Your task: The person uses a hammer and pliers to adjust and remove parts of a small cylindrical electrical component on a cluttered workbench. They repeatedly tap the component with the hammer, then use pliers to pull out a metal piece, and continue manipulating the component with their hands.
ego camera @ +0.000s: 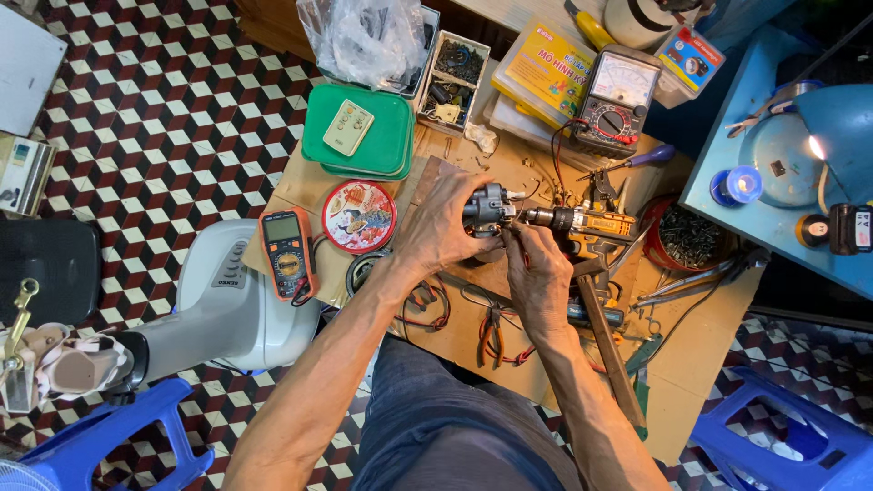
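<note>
My left hand [447,225] grips a small dark grey motor [487,209] with a short metal shaft, held above a low wooden work board [673,382]. My right hand [536,273] sits just right of it, fingers pinched at the motor's shaft end beside the chuck of a yellow and black cordless drill [582,225] lying on the board. The drill's nose points left toward the motor. Whether my right fingers hold a small part is hidden.
An orange multimeter [288,250] and a round red tin [359,215] lie left of my hands. Green trays [359,136], an analog meter [617,102], pliers [496,338], a bowl of screws [688,238], a white fan base [223,305] and blue stools [773,436] surround the board.
</note>
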